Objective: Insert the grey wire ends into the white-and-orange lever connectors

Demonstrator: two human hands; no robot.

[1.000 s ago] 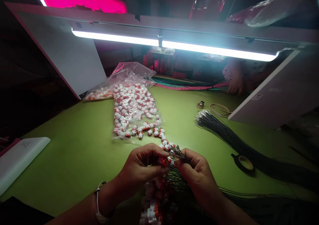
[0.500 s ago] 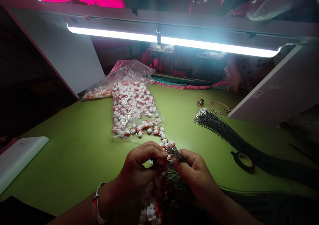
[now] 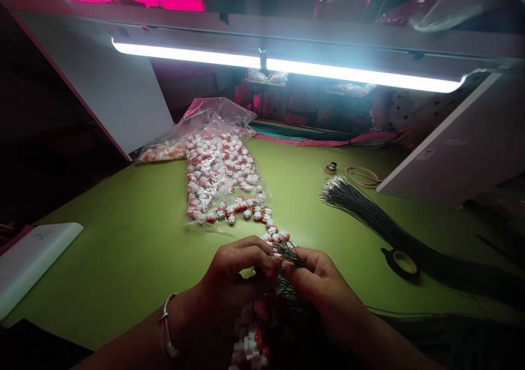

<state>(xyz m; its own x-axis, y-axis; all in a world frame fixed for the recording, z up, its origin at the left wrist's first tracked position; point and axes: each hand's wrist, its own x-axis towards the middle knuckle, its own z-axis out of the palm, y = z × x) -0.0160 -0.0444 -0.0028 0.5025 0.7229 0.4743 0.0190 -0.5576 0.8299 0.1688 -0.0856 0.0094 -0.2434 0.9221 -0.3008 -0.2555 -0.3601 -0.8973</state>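
My right hand (image 3: 314,274) is closed around a small bunch of black wires (image 3: 289,251), whose metal-tipped ends stick out toward the left. Close against it, my left hand (image 3: 241,266) is pinched at the fingertips; a small red and white connector seems to be between them, partly hidden by the fingers. Loose red and white connectors (image 3: 270,230) lie just beyond my hands. Below my hands, more connectors (image 3: 252,348) hang or lie in a dark cluster among wires.
An open clear bag of connectors (image 3: 221,168) lies behind my hands. To the right are a thick bundle of black wires (image 3: 369,217), a roll of black tape (image 3: 404,265) and tan rings (image 3: 361,176). A white panel (image 3: 435,146) borders the right. Pink and green wires (image 3: 303,135) lie behind.
My left fingertips have moved slightly right, closer to the right thumb and wire ends. At the back right, the other person's hand has shifted right, behind the panel's edge.
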